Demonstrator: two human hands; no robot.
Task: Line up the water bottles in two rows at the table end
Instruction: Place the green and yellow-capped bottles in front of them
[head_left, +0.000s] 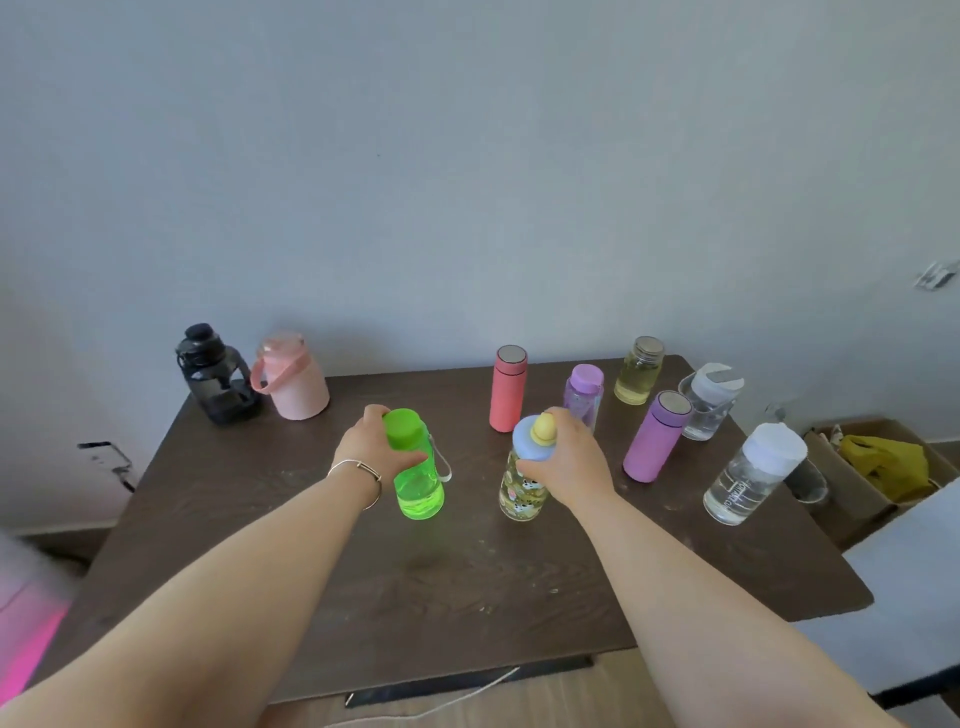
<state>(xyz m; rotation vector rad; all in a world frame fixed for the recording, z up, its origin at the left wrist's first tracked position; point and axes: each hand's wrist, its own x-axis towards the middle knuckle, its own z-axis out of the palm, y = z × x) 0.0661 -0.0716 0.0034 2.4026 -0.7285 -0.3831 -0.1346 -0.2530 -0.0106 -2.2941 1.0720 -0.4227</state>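
Observation:
My left hand grips the upper part of a green bottle standing mid-table. My right hand holds a patterned bottle with a blue lid and yellow knob, just right of the green one. At the far left stand a black jug and a pink jug. Further right stand a coral flask, a clear purple-capped bottle, a yellow jar, a purple flask, a clear white-lidded cup and a tall clear bottle.
The dark wooden table stands against a grey wall. A cardboard box with something yellow in it sits off the table's right side. A white cord runs under the near edge.

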